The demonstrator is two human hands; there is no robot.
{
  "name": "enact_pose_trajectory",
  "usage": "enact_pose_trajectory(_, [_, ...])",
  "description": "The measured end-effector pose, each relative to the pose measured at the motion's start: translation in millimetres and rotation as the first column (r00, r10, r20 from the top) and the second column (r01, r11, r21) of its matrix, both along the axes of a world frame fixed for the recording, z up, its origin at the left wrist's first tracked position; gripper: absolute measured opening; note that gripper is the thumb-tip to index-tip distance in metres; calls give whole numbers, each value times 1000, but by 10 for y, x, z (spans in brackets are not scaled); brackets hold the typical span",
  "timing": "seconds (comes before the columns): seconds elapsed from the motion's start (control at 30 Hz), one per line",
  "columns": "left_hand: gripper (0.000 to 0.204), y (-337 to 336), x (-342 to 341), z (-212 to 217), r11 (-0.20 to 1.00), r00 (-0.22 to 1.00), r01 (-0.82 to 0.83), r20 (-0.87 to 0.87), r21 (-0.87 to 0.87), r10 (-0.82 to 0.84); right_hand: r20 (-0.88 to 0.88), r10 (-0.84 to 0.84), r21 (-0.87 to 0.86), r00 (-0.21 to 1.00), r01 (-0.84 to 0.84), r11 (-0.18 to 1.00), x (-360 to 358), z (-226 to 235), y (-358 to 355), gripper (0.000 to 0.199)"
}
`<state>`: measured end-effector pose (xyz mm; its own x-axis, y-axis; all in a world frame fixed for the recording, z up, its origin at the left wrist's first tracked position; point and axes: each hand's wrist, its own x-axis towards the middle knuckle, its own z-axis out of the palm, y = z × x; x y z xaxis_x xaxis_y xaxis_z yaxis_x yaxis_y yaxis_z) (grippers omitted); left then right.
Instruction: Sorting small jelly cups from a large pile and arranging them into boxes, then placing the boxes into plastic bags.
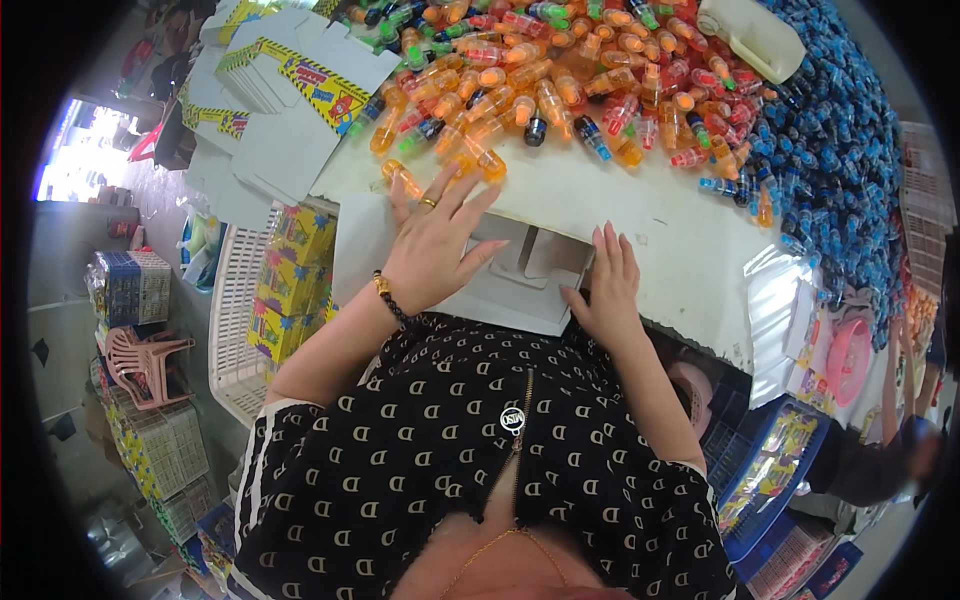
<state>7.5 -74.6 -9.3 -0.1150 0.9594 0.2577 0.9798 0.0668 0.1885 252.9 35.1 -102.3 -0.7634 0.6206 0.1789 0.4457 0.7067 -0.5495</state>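
A white cardboard box [510, 302] lies open in front of me at the table's near edge, with folded flaps showing inside. My left hand [432, 245] reaches over its left part, fingers spread and a ring on one of them. Its fingertips are at the small orange bottles [487, 164] at the near edge of the pile; whether they touch is hard to tell. My right hand [612, 290] rests against the box's right side, fingers stretched out and thumb apart. Another orange bottle [402, 178] lies just beyond the left fingers.
A heap of orange, red and green-capped bottles [550, 75] covers the table's far side. Blue bottles [830, 130] pile up at right, near a cream jug [755, 38]. Flat printed cartons [270, 95] are stacked at left, above a white basket [238, 310] of yellow boxes.
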Motion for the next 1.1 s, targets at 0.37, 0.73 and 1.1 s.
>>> enact_pose_trajectory(0.37, [39, 282, -294, -421, 988, 849, 137, 522, -75, -78, 71, -6, -203, 997, 20, 979, 26, 98, 506, 69])
enact_pose_trajectory(0.73, [38, 1570, -479, 54, 846, 843, 508, 297, -161, -449, -413, -346, 251, 843, 470, 846, -448, 27, 2164, 40])
enact_pose_trajectory(1.1, [37, 2760, -128, -268, 721, 632, 630, -349, -287, -692, -190, -436, 249, 880, 473, 845, -500, -37, 1921, 39])
